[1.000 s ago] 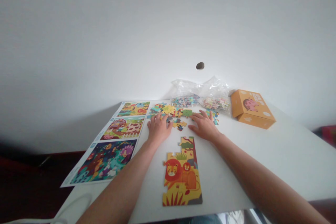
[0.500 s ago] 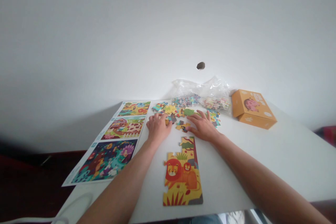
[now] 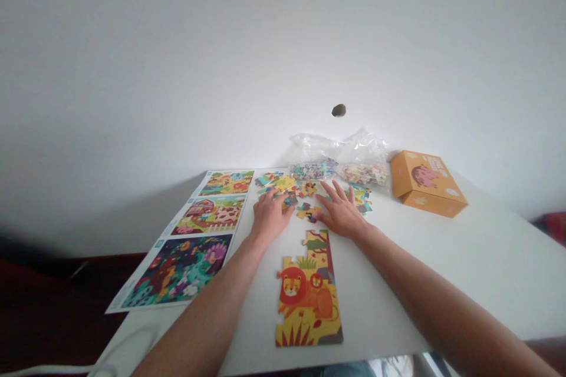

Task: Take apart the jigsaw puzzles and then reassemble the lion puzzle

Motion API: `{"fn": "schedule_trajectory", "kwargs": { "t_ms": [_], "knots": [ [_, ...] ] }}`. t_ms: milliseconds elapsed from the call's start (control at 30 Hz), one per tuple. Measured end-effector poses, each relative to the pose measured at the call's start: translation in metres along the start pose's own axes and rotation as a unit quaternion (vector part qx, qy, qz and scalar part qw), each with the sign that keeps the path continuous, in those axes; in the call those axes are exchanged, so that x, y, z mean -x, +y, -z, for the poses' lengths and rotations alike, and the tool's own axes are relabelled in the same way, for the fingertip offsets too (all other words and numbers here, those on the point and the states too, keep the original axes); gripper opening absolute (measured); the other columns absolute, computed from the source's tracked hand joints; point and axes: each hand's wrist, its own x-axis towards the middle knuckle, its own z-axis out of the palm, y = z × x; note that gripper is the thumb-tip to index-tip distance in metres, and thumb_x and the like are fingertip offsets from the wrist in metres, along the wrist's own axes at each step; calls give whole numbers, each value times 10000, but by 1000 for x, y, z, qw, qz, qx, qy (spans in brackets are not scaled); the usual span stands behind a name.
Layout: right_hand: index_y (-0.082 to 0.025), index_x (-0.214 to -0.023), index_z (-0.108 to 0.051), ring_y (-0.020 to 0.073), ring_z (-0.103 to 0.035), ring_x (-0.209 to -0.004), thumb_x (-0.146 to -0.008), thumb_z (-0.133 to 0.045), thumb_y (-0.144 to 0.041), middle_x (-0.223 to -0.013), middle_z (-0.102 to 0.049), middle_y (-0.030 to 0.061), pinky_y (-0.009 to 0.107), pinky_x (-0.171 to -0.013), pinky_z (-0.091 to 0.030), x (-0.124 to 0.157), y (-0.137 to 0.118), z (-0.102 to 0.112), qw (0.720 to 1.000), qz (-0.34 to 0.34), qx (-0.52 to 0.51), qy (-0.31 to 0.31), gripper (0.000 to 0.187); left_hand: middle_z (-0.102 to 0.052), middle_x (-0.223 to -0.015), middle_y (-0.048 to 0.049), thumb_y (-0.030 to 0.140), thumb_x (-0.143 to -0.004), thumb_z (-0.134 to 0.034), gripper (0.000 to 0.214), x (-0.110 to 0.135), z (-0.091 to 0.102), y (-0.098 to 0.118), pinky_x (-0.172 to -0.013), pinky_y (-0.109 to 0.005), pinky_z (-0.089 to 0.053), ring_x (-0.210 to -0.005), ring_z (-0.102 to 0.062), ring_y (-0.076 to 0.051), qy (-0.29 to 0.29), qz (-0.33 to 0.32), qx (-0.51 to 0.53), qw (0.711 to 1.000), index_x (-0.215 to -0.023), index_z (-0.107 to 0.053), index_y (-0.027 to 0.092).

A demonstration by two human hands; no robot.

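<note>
Loose jigsaw pieces (image 3: 306, 188) lie in a spread heap toward the back of the table. On the heap's left side rests my left hand (image 3: 270, 213), fingers apart and touching pieces, with none lifted. My right hand (image 3: 341, 212) lies spread over the pieces on the right, its fingers stretched out. Between my hands sits a loose yellow and dark piece (image 3: 308, 211), close to the right thumb. Nearer to me is a joined puzzle section (image 3: 309, 300) picturing two lions, its left and upper edges stepped. What lies beneath my palms is hidden.
A sheet with three printed pictures (image 3: 186, 265) lies on the left. Clear bags of more pieces (image 3: 365, 174) lean against the white wall (image 3: 177, 70). An orange box (image 3: 431, 182) stands at the back right. A white cable (image 3: 53, 370) runs at the lower left.
My right hand's fingers have spread wider, and the green piece near their tips no longer shows. My left hand has shifted slightly to the right. The lion section stays in place.
</note>
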Motion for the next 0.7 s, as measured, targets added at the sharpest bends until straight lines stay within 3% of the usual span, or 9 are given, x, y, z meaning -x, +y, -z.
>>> {"fn": "schedule_trajectory", "kwargs": {
  "t_ms": [133, 233, 333, 433, 567, 700],
  "knots": [
    [-278, -1410, -488, 352, -291, -1391, -949, -391, -607, -1459, -471, 98, 716, -1105, -73, 0, -2, 3, 1000, 12, -18, 6, 575, -597, -1257, -102, 381, -828, -611, 353, -3, -3, -6, -1018, -407, -451, -1193, -529, -288, 27, 10, 0, 1000, -1128, -701, 218],
    [-281, -1350, -558, 312, -382, -1325, -950, -412, -590, -1389, -520, 112, 658, -1133, -94, 0, -3, 3, 999, 6, -11, 41, 527, -611, -1207, -104, 359, -813, -619, 332, -3, -4, -6, -1008, -396, -458, -1140, -553, -282, 43, 12, 2, 999, -1096, -705, 208],
    [-286, -1298, -607, 342, -247, -1420, -952, -364, -619, -1509, -386, 114, 660, -1124, -108, -1, -2, 1, 999, -4, -2, 40, 538, -611, -1188, -110, 355, -814, -616, 328, -2, -3, -5, -1003, -398, -456, -1126, -555, -284, 47, 15, 0, 999, -1092, -703, 204],
    [-269, -1392, -518, 390, -114, -1467, -960, -286, -638, -1570, -306, 108, 728, -1088, -74, 0, 1, -2, 1000, -4, -3, -12, 614, -605, -1189, -109, 350, -824, -604, 326, -1, -1, -3, -988, -396, -460, -1127, -552, -284, 42, 16, -8, 999, -1104, -696, 210],
    [-205, -1469, -409, 398, -112, -1471, -959, -275, -640, -1570, -314, 115, 757, -1080, -28, -1, 0, -2, 999, 0, 0, -35, 683, -598, -1203, -103, 345, -831, -596, 324, 0, 0, -2, -982, -389, -457, -1132, -549, -277, 37, 19, -10, 999, -1115, -690, 220],
    [-166, -1422, -464, 381, -135, -1472, -956, -354, -606, -1556, -334, 127, 739, -1100, -24, -1, -1, 8, 1000, -15, 23, 12, 651, -598, -1204, -101, 355, -827, -598, 332, 0, 0, -2, -969, -393, -463, -1125, -550, -282, 35, 20, -9, 999, -1115, -693, 221]
  ]
}}
